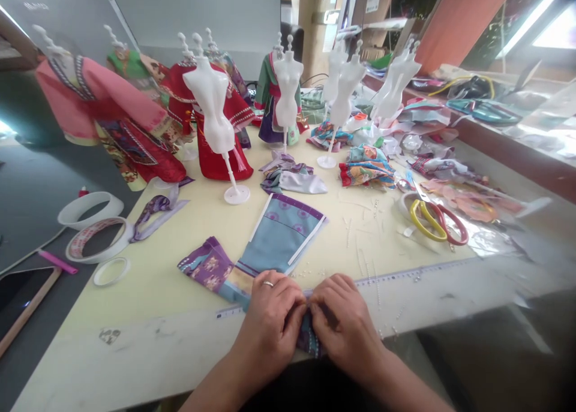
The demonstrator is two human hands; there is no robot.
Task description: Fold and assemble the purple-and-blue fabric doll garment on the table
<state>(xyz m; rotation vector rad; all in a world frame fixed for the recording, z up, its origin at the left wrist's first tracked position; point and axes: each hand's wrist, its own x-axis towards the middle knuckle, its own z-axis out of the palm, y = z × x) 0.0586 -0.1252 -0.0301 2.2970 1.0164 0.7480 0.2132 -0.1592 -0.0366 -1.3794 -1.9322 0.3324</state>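
Well, from the head view, the person's left hand (pixel 270 317), wearing a thin metal ring (pixel 268 283), and right hand (pixel 345 323) meet at the near edge of a cream tabletop (pixel 135 334). Both are curled over a flat, doll-sized garment of blue and purple printed cloth (pixel 281 238), clenching a fold of it between them, though the backs of the hands probably hide the exact pinch. The garment's long axis runs up and to the left from the grip, so its floral purple sleeve (pixel 206 263) lies on the left hand's side, and that hand is nearer the bulk of the cloth. A clear plastic ruler (pixel 405 274) lies along the table edge, passing under the hands. Tiny white beads (pixel 306 273) are scattered just above them. Further right sit scissors with yellow and red loop handles (pixel 437 223). Further off stand 6 white plastic dress forms, the nearest (pixel 211 106) wearing a red gown, and a loose pile of printed fabric scraps (pixel 366 167) lies beyond the garment.
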